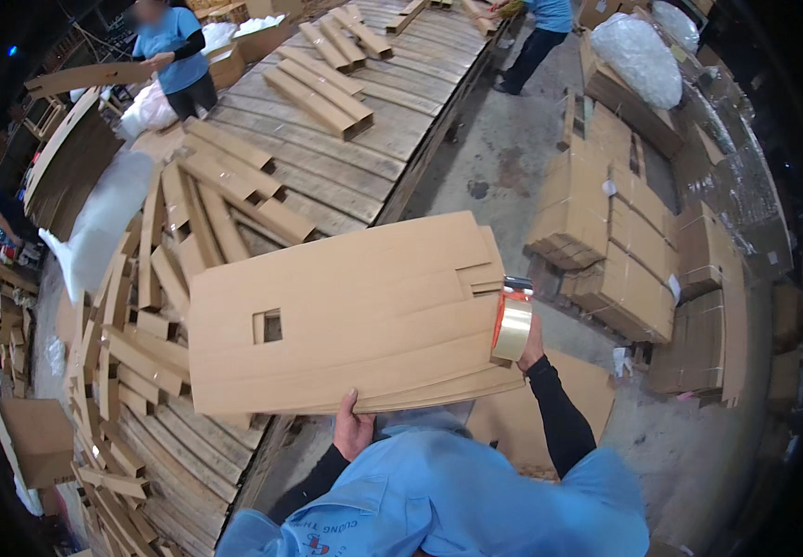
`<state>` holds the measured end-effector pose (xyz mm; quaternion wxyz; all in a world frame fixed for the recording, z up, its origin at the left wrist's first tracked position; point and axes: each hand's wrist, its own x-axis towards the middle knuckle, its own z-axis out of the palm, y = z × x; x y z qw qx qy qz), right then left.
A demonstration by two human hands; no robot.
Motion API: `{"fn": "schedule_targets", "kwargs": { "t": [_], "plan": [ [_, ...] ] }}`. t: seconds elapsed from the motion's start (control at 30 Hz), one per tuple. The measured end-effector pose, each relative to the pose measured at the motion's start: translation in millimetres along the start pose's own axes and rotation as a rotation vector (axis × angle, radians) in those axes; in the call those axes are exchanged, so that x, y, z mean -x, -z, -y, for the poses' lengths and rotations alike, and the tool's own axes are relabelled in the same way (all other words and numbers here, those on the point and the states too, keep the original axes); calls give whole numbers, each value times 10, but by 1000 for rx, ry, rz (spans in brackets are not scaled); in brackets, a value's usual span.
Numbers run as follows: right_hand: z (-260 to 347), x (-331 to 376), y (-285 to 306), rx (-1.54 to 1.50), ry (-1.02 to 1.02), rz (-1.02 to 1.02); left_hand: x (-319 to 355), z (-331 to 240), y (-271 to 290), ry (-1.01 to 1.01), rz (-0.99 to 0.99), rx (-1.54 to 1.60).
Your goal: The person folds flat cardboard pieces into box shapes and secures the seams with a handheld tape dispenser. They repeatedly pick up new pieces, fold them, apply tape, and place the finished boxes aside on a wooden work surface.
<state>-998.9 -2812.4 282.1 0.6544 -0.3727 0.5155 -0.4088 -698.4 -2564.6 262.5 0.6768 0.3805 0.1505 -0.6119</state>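
A stack of flat brown cardboard sheets [364, 306] stretches across the middle in front of me, with a small square cutout near its left end and notches at its right end. My left hand [353, 429] grips the near edge of the stack, thumb on top and the other fingers underneath. At the right end, my right hand [533, 343] is closed around a tape dispenser [514, 320] with a red frame and a wide roll of clear tape. The dispenser lies against the sheets' right edge. Most of the right fingers are hidden behind it.
Long folded cardboard tubes [164, 353] are heaped left of me on a slatted wooden platform [392, 139]. Tied cardboard bundles [606, 232] stand on the floor at the right. A flat cardboard piece [550, 418] lies below my right arm. Co-workers in blue shirts [178, 46] stand farther off.
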Motion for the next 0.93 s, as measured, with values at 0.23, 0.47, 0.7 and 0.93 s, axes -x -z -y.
{"fn": "schedule_targets", "kwargs": {
  "t": [0.23,0.47,0.7,0.93],
  "plan": [
    [632,-651,1320,141,120,-313,-1327,713,-1326,328,130,-44],
    [1277,-1523,2001,304,146,-399,-2291,1475,-2110,534,124,-168],
    [-443,-311,2676,523,185,-327,-1489,2551,140,682,82,-226],
    [140,-2100,2571,666,299,-100,-2356,2554,-586,607,84,-106]
  ]
}}
